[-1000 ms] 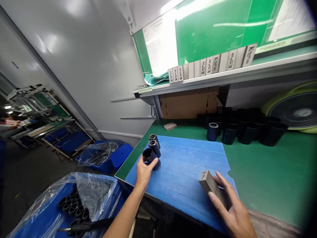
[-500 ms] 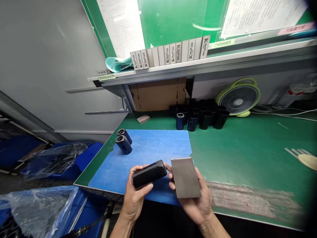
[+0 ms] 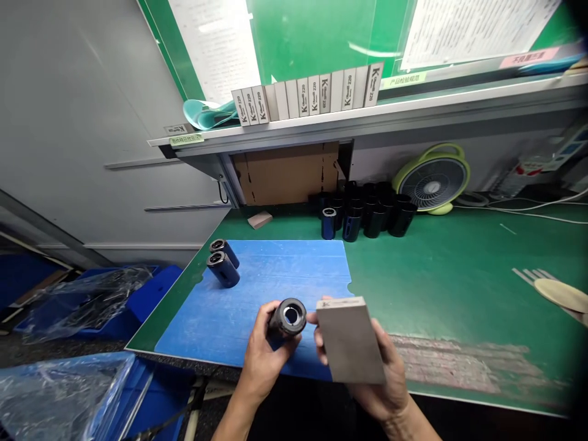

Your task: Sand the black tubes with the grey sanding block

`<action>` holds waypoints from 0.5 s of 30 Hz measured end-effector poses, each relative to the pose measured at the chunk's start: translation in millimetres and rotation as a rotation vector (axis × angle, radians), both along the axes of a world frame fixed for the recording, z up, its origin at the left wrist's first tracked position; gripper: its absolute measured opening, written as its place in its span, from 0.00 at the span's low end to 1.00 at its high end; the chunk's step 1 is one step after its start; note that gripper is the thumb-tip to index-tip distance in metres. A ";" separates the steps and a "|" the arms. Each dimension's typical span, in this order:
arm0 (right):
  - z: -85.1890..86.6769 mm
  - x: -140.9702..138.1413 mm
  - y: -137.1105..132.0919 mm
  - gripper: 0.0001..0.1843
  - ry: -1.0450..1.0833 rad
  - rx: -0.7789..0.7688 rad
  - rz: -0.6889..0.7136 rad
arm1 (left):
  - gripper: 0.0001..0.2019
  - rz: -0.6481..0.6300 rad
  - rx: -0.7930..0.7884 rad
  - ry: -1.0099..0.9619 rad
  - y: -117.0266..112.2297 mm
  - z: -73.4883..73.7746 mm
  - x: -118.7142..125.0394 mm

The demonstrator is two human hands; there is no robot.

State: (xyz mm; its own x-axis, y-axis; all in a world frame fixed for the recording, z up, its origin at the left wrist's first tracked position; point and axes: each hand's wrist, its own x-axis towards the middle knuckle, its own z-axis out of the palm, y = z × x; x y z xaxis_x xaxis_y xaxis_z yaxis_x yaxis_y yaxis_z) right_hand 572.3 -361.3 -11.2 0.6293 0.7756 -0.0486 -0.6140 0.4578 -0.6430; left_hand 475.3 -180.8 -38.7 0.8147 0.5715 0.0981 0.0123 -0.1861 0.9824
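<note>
My left hand (image 3: 264,355) is wrapped round a black cylinder (image 3: 288,317), whose ringed end with a round hole is tilted up at me. In my right hand (image 3: 383,373) is a flat grey-brown sanding block (image 3: 350,343), held from behind and underneath with its broad face in view. The cylinder and the block are close together but apart, over the front of a blue mat (image 3: 275,269). Two similar dark cylinders (image 3: 223,269) stand at the mat's left edge.
Several black cylinders (image 3: 374,217) stand grouped at the back of the green table (image 3: 459,275), beside a green fan (image 3: 432,184). A small block (image 3: 260,220) lies behind the mat. Boxes marked 220 (image 3: 312,95) line the shelf. Blue bins (image 3: 151,300) sit at left.
My left hand has turned the cylinder from lying sideways to showing its ringed end. The sanding block has tipped slightly, so its top edge shows. The view has shifted a little.
</note>
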 end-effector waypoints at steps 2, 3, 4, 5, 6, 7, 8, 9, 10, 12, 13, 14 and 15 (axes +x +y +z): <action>-4.7 6.6 -2.0 0.36 0.068 0.027 -0.071 | 0.25 -0.006 -0.195 -0.066 -6.4 -2.0 -0.4; -7.7 10.0 -3.1 0.35 0.102 0.031 -0.102 | 0.25 -0.008 -0.299 -0.119 -9.2 -3.4 -0.8; -10.9 12.9 -4.0 0.34 0.131 0.029 -0.126 | 0.24 -0.012 -0.400 -0.170 -11.4 -4.9 -1.4; -13.9 15.1 -4.8 0.33 0.153 0.021 -0.145 | 0.25 -0.021 -0.492 -0.216 -12.9 -6.3 -1.9; -16.5 16.4 -5.3 0.32 0.169 0.010 -0.153 | 0.27 -0.032 -0.569 -0.252 -13.7 -7.5 -2.5; -18.5 16.9 -5.5 0.32 0.180 -0.002 -0.153 | 0.29 -0.045 -0.625 -0.278 -13.8 -8.7 -3.1; -20.1 16.5 -5.5 0.31 0.188 -0.013 -0.146 | 0.30 -0.056 -0.660 -0.299 -13.3 -9.6 -3.6; -21.0 15.6 -5.2 0.30 0.197 -0.021 -0.138 | 0.31 -0.071 -0.677 -0.318 -12.6 -10.4 -4.0; -21.6 14.4 -4.7 0.30 0.206 -0.029 -0.130 | 0.31 -0.084 -0.685 -0.335 -11.7 -11.1 -4.4; -22.1 12.0 -3.0 0.30 0.223 -0.047 -0.119 | 0.32 -0.109 -0.690 -0.359 -10.1 -12.3 -4.9; -22.3 11.2 -2.1 0.30 0.228 -0.057 -0.121 | 0.33 -0.118 -0.692 -0.366 -9.5 -12.8 -5.1; -22.7 10.7 -1.2 0.30 0.230 -0.069 -0.123 | 0.33 -0.121 -0.692 -0.368 -9.1 -13.1 -5.3; -23.3 10.4 -0.4 0.30 0.227 -0.082 -0.126 | 0.33 -0.124 -0.692 -0.364 -8.8 -13.3 -5.6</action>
